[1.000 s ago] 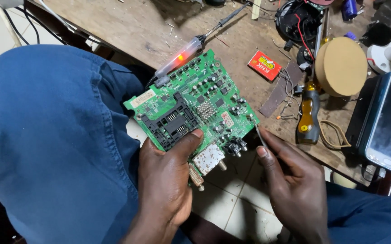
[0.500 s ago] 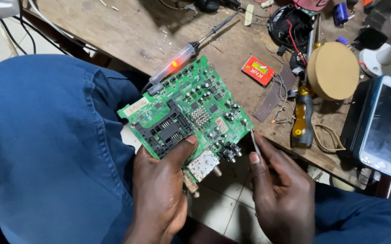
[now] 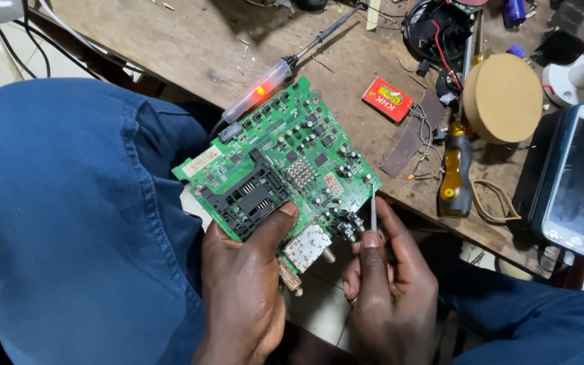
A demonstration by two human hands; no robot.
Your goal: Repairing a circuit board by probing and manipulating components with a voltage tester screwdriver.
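Fingers of the left hand (image 3: pixel 248 284) grip the green circuit board (image 3: pixel 282 165); the right hand (image 3: pixel 386 284) pinches a thin probe (image 3: pixel 373 209) against its edge, work apparently just starting.

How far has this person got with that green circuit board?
Done: the soldering iron lies on the bench, its light glowing. In hand: the left hand holds the green circuit board; the right hand pinches a thin metal rod at its edge. Left: no visible repair yet.
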